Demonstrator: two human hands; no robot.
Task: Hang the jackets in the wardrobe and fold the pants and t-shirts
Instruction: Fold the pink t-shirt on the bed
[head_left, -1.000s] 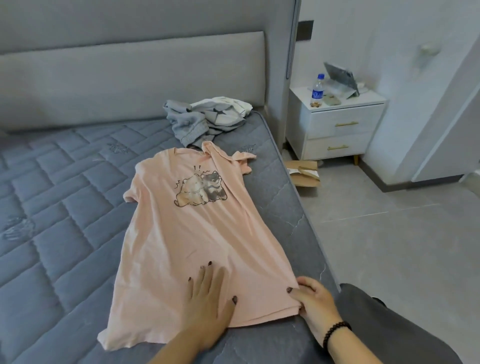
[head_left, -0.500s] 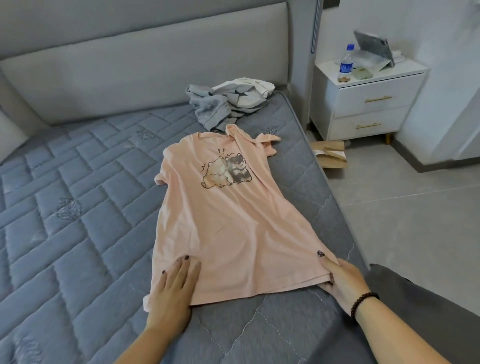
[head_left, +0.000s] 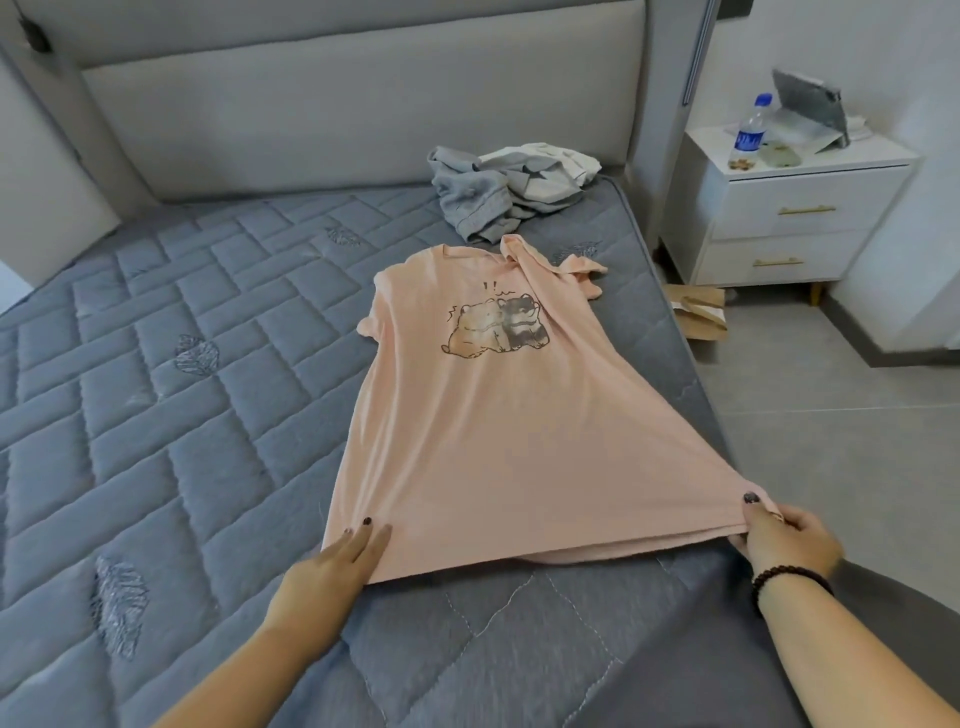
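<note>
A pink t-shirt (head_left: 483, 415) with a cartoon animal print lies face up on the grey quilted mattress (head_left: 182, 415), collar toward the headboard. Its right sleeve is folded over near the collar. My left hand (head_left: 337, 561) lies flat with straight fingers on the shirt's lower left hem corner. My right hand (head_left: 779, 535) pinches the lower right hem corner, thumb on top, and the hem is stretched taut between the two hands. A crumpled heap of grey and white clothes (head_left: 509, 192) sits beyond the shirt by the headboard.
The grey padded headboard (head_left: 363, 104) runs along the back. A white nightstand (head_left: 795, 208) at the right holds a water bottle (head_left: 748, 137) and a propped tablet (head_left: 808, 98). A brown paper bag (head_left: 698, 312) lies on the tiled floor by the mattress edge.
My left hand slid from the shirt's lower middle out to its left hem corner. My right hand pulled the right corner outward, so the hem now lies spread and taut.
</note>
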